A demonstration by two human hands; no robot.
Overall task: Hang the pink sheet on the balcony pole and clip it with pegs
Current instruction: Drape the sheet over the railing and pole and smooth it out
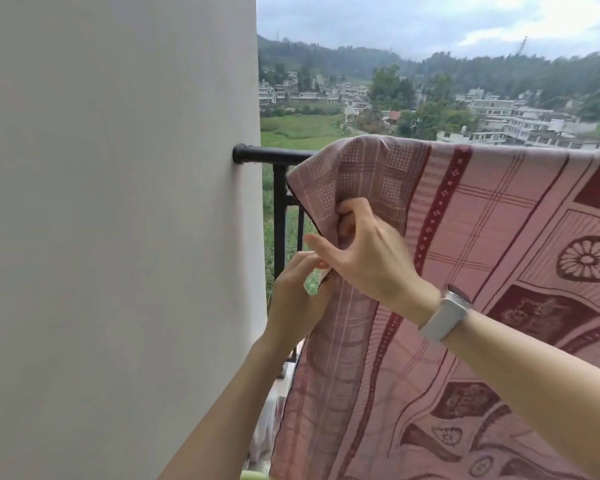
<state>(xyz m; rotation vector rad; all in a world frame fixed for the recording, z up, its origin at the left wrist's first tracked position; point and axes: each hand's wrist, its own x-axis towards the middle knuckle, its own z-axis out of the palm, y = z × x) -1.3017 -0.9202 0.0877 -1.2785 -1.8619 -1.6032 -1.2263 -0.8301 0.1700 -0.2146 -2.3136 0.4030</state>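
Pink sheet [482, 237] is already draped over the black balcony pole [274, 156], so its weight hangs down both sides & it stays put w/o help. It covers the pole from approx. mid-frame out to the right; only a short bare stretch of pole shows near the white wall [118, 202], where the pole is fixed w/ a round flange.

Right hand [364, 251], w/ a pale watch [445, 315] on the wrist, has fingers curled into the cloth just below the top fold, bunching the left edge – prob. to pull the layers together & keep the edge from sliding while it gets fixed. Index finger sticks out straight toward the left.

Left hand [298, 289] comes up from below, fingertips pinching at the sheet's dark-trimmed edge right under the right hand. Something small & pale sits at the fingertips – could be a peg, too small/hidden to say for sure.

Both hands work the same spot b/c the free edge near the wall is the likely place to slip or flap in wind. No pegs visibly clipped on the pole yet, so hanging looks done, clipping not.

Behind: black railing bars [278, 216], fields, houses, wooded hills.
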